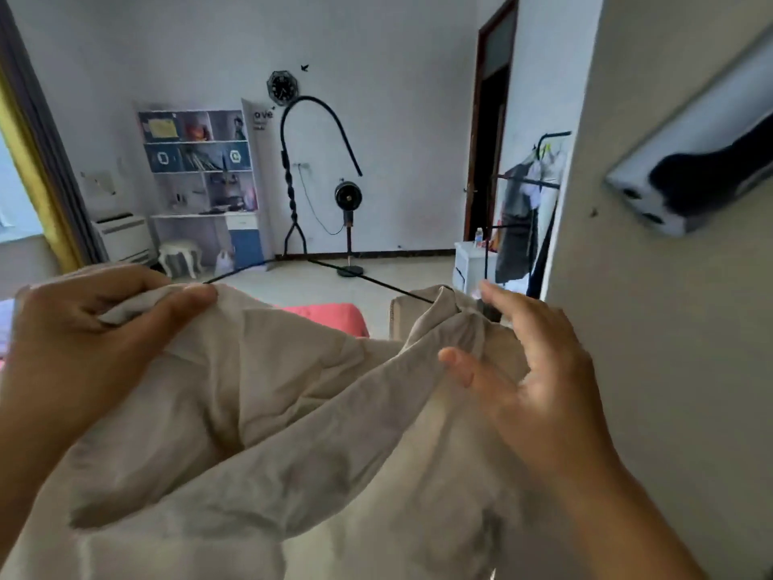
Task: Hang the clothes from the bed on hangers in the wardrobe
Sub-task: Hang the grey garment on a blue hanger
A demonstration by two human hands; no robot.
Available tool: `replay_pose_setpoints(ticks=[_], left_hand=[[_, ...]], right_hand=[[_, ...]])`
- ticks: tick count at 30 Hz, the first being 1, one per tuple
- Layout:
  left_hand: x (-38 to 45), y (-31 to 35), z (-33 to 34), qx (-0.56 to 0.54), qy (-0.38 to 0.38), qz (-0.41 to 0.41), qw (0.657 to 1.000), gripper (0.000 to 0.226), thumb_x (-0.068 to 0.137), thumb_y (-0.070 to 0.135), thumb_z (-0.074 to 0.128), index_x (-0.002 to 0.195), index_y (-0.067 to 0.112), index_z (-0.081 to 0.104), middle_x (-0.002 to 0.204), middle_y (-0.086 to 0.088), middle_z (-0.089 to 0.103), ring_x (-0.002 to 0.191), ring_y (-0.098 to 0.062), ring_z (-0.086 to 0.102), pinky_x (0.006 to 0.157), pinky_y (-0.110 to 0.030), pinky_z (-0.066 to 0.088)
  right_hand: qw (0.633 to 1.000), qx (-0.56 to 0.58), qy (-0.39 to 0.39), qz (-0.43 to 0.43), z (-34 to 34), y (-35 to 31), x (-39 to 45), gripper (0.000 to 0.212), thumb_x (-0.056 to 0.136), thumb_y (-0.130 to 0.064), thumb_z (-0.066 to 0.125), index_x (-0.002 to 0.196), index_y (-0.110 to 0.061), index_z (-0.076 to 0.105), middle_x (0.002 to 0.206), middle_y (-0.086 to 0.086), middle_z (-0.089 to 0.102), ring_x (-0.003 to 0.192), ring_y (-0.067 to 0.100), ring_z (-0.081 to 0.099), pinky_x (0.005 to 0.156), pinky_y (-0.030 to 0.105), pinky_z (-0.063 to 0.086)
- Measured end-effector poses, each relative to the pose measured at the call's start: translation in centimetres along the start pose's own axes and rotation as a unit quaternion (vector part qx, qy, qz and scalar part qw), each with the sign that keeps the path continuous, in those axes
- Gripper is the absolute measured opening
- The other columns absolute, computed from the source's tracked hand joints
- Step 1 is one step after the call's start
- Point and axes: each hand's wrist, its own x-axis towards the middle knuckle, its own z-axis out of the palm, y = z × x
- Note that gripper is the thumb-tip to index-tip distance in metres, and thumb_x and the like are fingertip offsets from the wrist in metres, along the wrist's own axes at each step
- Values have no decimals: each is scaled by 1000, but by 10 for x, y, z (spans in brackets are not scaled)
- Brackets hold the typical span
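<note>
Hanger threading is the step in hand: left hand fingers pinch the beige garment above the bed, right hand fingers spread against it; next, seat the right shoulder.

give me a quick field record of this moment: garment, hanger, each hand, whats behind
garment: beige garment, crumpled, held up between both hands
hanger: black hanger, hook up, its arms running down into the garment's top edge
left hand: left hand grips a bunched edge of the garment
right hand: right hand fingers fairly straight, thumb against the fabric near the collar
bed: pink bed cover showing behind the garment
background: standing fan, bookshelf, clothes rack
</note>
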Motion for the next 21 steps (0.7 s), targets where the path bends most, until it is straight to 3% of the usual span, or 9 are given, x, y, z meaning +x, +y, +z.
replay_pose_setpoints(ticks=[3, 5, 8, 11, 15, 18, 21], left_hand=[[3, 81, 45, -31, -15, 37, 999, 36, 74, 67, 61, 73, 31, 67, 67, 12, 64, 63, -5, 60, 60, -22, 47], [1, 126, 81, -53, -26, 64, 996, 48, 66, 79, 56, 70, 33, 66, 70, 17, 64, 66, 1, 59, 59, -9, 42], [-10, 192, 124, -127, -28, 92, 987, 29, 69, 54, 63, 60, 26, 65, 72, 18, 64, 70, 5, 58, 59, 0, 36], [-24, 249, 165, -194, -46, 109, 974, 29, 71, 50, 74, 64, 23, 66, 69, 10, 65, 66, -2, 58, 57, -8, 38], [-31, 304, 220, -239, -56, 147, 958, 40, 67, 64, 58, 69, 25, 65, 66, 7, 62, 65, -10, 58, 60, -28, 43], [-37, 343, 254, -263, -70, 163, 948, 41, 67, 71, 53, 73, 32, 65, 68, 12, 61, 66, -8, 58, 60, -36, 47], [-37, 379, 287, -277, -87, 193, 937, 38, 68, 71, 53, 79, 36, 64, 75, 18, 63, 69, -4, 59, 60, -36, 49]], right_hand=[[999, -44, 16, 0, -61, 8, 7, 60, 77, -62, 56, 124, -25, 56, 108, -27, 52, 104, -5, 51, 91, 36, 47], [996, -74, 40, 21, -107, 20, 8, 63, 75, -66, 53, 124, -27, 56, 108, -25, 54, 103, -4, 52, 91, 32, 47], [991, -112, 61, 43, -172, 39, 10, 65, 72, -68, 54, 125, -30, 53, 108, -31, 50, 102, -12, 48, 89, 18, 39], [981, -165, 88, 55, -232, 57, 10, 67, 70, -65, 55, 126, -26, 54, 108, -25, 49, 104, -5, 47, 91, 22, 39], [967, -216, 122, 64, -302, 80, 6, 60, 73, -62, 55, 121, -26, 58, 105, -20, 55, 101, -3, 50, 90, 40, 44], [955, -234, 168, 78, -347, 93, 3, 46, 75, -60, 53, 108, -30, 63, 98, -20, 59, 93, -8, 53, 83, 22, 42], [940, -250, 208, 101, -385, 100, 2, 36, 74, -59, 55, 98, -34, 68, 88, -11, 63, 81, 6, 59, 69, 11, 41]])
